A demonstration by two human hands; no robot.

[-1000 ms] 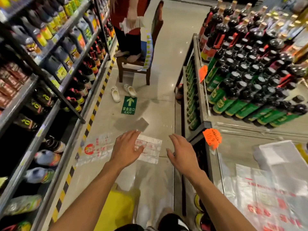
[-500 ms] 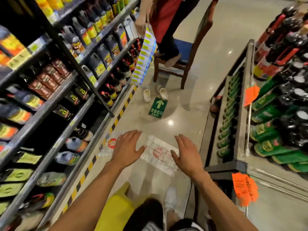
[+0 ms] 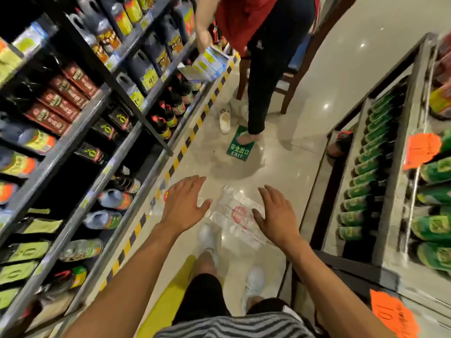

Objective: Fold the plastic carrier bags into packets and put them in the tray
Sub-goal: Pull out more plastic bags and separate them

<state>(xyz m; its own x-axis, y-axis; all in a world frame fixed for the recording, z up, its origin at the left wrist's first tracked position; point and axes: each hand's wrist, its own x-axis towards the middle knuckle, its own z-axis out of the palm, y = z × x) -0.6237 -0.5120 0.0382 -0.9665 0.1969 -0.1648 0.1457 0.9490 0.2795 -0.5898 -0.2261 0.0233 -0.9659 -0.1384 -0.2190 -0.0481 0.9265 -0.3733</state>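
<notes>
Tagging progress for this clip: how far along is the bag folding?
Done: nothing I can confirm; no finished packet or tray is in view. In hand: one clear plastic bag with red print stretched between the left hand and right hand, fingers spread, over the aisle floor; it looks flattened, not yet a packet. Left: fold this bag down and put it in the tray.
</notes>
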